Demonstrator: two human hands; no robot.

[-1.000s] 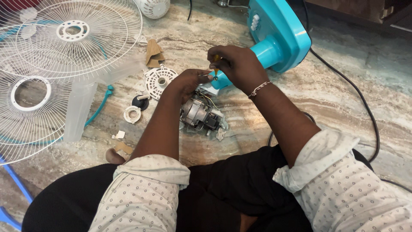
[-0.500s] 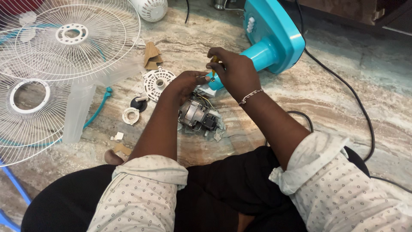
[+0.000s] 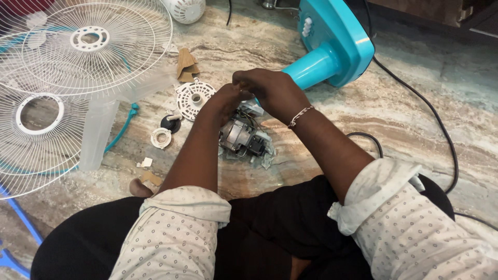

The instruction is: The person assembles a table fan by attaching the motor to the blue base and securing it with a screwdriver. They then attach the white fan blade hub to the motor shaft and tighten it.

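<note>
Both hands meet over a fan motor (image 3: 243, 137) that lies on the marble floor where the teal fan stand (image 3: 332, 44) ends. My left hand (image 3: 224, 101) curls at the motor's top end, fingers closed on something too small to make out. My right hand (image 3: 270, 89), with a thin bracelet at the wrist, presses against the left with its fingers bent; what they grip is hidden. Wires and small parts sit under the hands.
Two white wire fan grilles (image 3: 78, 46) and a clear blade (image 3: 98, 135) lie at left. A white round motor cover (image 3: 193, 97), a black knob (image 3: 170, 123), a white cap (image 3: 161, 138) and cardboard scraps (image 3: 187, 64) lie nearby. A black cable (image 3: 430, 111) runs at right.
Both hands have drawn closer together above the motor's top end. The view has shifted slightly; the motor stays in place.
</note>
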